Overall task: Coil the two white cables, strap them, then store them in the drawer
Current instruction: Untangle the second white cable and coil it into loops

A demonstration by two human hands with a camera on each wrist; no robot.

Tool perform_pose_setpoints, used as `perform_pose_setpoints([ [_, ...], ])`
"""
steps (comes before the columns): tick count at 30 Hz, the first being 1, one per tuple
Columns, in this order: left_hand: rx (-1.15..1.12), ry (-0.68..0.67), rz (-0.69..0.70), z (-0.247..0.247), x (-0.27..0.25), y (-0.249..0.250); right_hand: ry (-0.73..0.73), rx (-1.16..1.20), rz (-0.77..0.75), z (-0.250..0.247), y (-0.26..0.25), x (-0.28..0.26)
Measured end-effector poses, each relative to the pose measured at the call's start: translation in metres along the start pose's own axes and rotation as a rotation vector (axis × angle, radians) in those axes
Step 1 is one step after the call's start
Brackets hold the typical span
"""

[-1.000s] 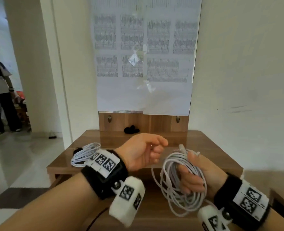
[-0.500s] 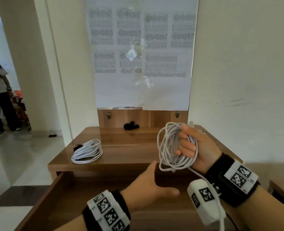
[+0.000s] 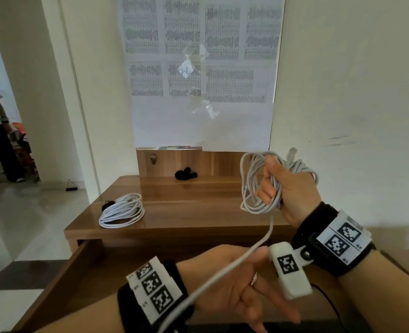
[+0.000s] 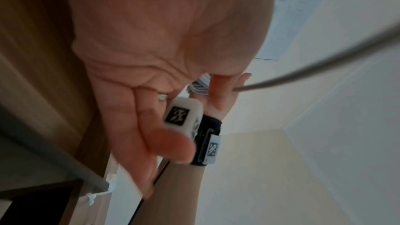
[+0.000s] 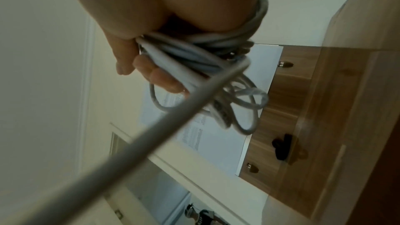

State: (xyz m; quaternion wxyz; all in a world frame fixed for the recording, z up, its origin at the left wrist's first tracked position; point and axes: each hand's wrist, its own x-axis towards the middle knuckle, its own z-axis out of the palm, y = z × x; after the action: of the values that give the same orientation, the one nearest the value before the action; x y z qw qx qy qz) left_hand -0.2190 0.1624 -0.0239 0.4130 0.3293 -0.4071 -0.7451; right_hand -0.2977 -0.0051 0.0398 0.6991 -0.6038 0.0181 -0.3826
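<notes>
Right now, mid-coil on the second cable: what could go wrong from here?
1. The right hand grips uneven loops of the cable bundle; some could slip free before strapping.
2. The loose tail runs across the left hand, whose fingers lie straight, and down past its wristband; it may snag there.
3. The black strap lies at the back of the desk; reaching for it one-handed risks loosening the coil.
</notes>
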Motion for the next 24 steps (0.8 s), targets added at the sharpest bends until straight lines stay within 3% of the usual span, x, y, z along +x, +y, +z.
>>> perform_pose_setpoints([
  [2, 0.189, 0.174, -0.028, 0.009, -0.006, 0.016, -0.021, -0.096, -0.008, 0.001, 0.003, -0.002],
  [4, 0.563, 0.531, 0.036, 0.017, -0.009, 0.027, -0.046, -0.23, -0.028, 0.002, 0.007, -0.007],
  [6, 0.929, 0.809, 0.318, 0.02, -0.01, 0.033, -0.025, -0.423, -0.019, 0.004, 0.013, -0.012],
  [7, 1.07, 0.853, 0.502, 0.018, -0.011, 0.035, 0.008, -0.532, -0.008, 0.003, 0.016, -0.014],
  [8, 1.149, 0.814, 0.66, 0.017, -0.01, 0.036, 0.041, -0.632, 0.012, 0.003, 0.019, -0.015],
  [9, 1.129, 0.688, 0.793, 0.015, -0.009, 0.036, 0.054, -0.688, 0.035, 0.002, 0.021, -0.016],
  [11, 0.905, 0.415, 0.844, 0.009, -0.01, 0.036, 0.0, -0.714, 0.068, 0.002, 0.023, -0.019],
  [13, 0.628, 0.281, 0.83, 0.0, -0.014, 0.039, -0.016, -0.776, 0.12, 0.001, 0.024, -0.021],
  [15, 0.525, 0.408, 0.8, -0.007, -0.016, 0.045, 0.041, -0.794, 0.193, -0.006, 0.029, -0.022],
  [19, 0.716, 0.715, 0.448, -0.018, 0.001, 0.045, 0.059, -0.659, 0.222, -0.008, 0.037, -0.02],
  [22, 0.901, 0.78, 0.152, -0.019, 0.016, 0.044, -0.06, -0.373, 0.251, 0.004, 0.04, -0.02],
  [24, 0.948, 0.819, -0.001, -0.015, 0.021, 0.046, -0.118, -0.371, 0.29, 0.003, 0.045, -0.02],
])
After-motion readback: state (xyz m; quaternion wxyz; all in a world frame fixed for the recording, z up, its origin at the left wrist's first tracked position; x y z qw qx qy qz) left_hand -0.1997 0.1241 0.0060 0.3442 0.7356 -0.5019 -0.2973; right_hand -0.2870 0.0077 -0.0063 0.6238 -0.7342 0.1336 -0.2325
